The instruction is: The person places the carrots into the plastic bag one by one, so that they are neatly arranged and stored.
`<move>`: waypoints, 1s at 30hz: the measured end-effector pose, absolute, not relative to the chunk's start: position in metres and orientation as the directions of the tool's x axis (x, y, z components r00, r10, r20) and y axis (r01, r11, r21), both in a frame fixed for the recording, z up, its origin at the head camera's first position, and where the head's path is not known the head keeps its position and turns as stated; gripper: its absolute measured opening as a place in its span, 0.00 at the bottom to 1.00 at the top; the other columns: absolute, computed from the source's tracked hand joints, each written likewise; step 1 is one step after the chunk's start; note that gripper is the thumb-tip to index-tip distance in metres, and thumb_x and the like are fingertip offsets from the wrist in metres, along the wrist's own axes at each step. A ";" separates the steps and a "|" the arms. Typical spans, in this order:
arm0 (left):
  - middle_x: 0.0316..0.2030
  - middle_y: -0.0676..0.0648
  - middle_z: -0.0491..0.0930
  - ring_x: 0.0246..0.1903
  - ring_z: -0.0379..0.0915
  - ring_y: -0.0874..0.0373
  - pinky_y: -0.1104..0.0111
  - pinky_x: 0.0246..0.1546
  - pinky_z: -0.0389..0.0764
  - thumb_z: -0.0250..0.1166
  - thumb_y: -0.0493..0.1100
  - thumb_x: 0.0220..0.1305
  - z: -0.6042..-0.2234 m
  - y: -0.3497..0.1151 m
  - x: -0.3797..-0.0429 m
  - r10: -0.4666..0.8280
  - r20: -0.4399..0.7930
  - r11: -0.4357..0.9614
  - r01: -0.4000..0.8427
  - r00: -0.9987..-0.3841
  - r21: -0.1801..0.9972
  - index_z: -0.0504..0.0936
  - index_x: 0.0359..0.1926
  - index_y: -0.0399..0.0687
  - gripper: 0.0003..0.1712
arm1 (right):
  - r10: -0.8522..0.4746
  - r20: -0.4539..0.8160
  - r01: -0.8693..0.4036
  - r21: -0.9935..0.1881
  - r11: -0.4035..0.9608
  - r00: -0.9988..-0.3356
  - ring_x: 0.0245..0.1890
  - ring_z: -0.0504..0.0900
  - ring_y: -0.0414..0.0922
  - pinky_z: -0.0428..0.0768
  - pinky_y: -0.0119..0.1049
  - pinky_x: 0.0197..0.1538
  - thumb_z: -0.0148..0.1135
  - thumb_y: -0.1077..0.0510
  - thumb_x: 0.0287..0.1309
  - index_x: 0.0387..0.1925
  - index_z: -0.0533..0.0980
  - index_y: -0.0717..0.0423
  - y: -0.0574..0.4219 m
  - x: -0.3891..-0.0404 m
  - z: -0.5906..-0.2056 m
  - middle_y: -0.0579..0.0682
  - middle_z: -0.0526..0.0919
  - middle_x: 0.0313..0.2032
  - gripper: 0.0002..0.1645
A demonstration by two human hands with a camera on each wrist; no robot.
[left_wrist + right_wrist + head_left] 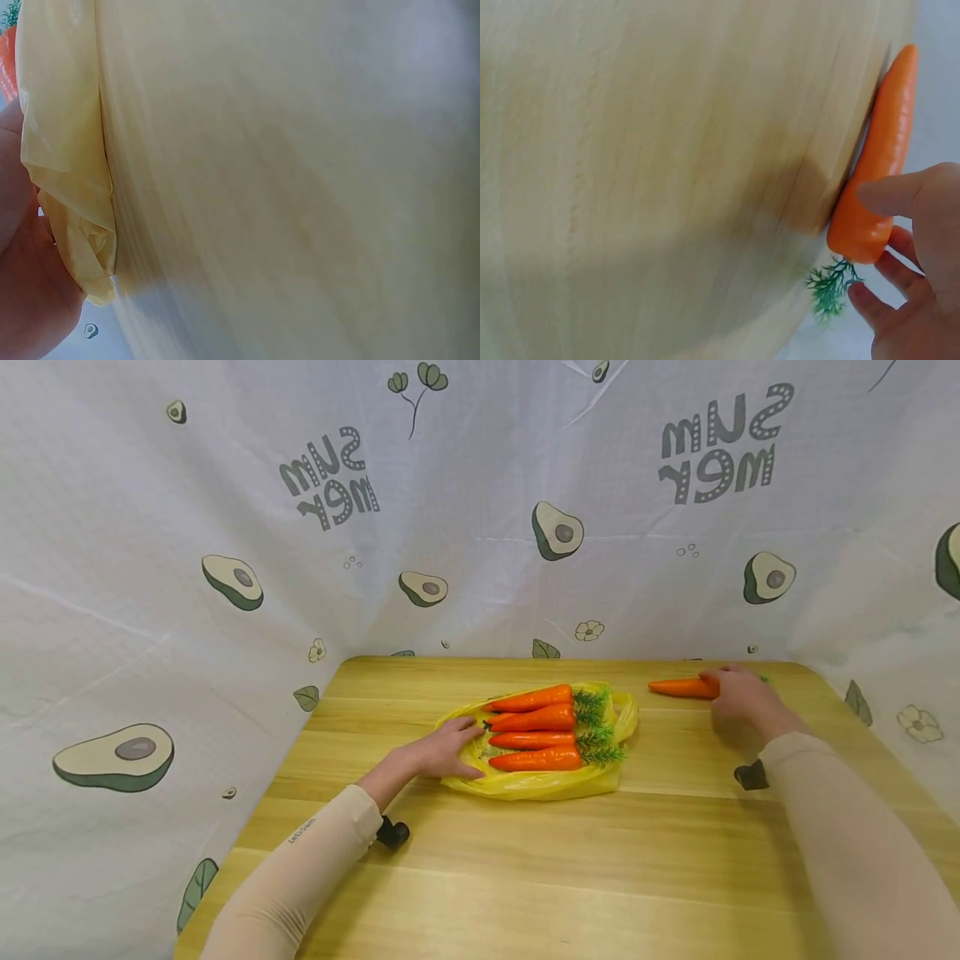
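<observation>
Several orange carrots (536, 759) with green leafy tops lie side by side on a crumpled yellow plastic bag (540, 787) in the head view. My left hand (442, 752) rests at the bag's left edge, fingers spread, near the carrot tips. In the left wrist view the bag (64, 135) drapes beside that palm. Off to the right, my right hand (744, 697) holds a single carrot (678, 688) by its thick end, tip pointing left. The right wrist view shows the thumb on this carrot (881, 157), with the other fingers partly hidden behind it and its green top (831, 289) below.
A light wooden table (525, 877) bears everything. Behind it and along both sides hangs a white curtain (480, 468) printed with avocados and lettering. Black wrist camera mounts (393, 832) sit below each wrist.
</observation>
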State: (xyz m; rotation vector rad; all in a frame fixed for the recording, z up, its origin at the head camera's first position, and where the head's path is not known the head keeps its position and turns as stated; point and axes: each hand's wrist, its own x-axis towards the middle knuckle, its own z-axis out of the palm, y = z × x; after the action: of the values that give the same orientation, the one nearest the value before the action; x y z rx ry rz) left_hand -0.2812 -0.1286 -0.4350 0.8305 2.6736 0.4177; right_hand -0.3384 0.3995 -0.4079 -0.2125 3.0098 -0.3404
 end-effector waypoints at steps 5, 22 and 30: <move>0.78 0.37 0.50 0.77 0.47 0.41 0.51 0.75 0.57 0.70 0.59 0.63 -0.433 -0.129 -0.280 0.590 -0.198 0.786 0.500 -0.783 0.365 0.63 0.75 0.44 0.47 | -0.162 -0.060 -0.147 -0.211 0.966 -0.985 0.58 0.61 0.76 0.62 0.76 0.62 0.50 0.69 0.56 0.66 0.67 0.69 0.400 -0.338 -0.410 0.80 0.62 0.61 0.33; 0.77 0.36 0.51 0.77 0.47 0.41 0.51 0.75 0.57 0.70 0.59 0.63 -0.431 -0.127 -0.278 0.593 -0.192 0.782 0.501 -0.782 0.371 0.63 0.75 0.43 0.47 | -0.201 -0.024 -0.194 -0.158 0.968 -0.979 0.49 0.68 0.71 0.70 0.72 0.55 0.51 0.69 0.55 0.64 0.71 0.69 0.404 -0.334 -0.416 0.77 0.72 0.53 0.31; 0.78 0.38 0.50 0.77 0.46 0.42 0.51 0.75 0.57 0.69 0.60 0.63 -0.431 -0.128 -0.278 0.587 -0.206 0.789 0.497 -0.783 0.361 0.62 0.76 0.45 0.48 | -0.233 -0.009 -0.231 -0.113 0.966 -0.972 0.51 0.71 0.73 0.70 0.73 0.55 0.55 0.69 0.54 0.61 0.71 0.71 0.408 -0.328 -0.412 0.77 0.75 0.51 0.30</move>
State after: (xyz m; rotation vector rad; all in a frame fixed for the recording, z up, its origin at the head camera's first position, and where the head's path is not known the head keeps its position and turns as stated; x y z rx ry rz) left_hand -0.2778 -0.1276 -0.4305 0.8317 2.6719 0.4154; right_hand -0.3282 0.4080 -0.4122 -0.3649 3.0927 -0.1734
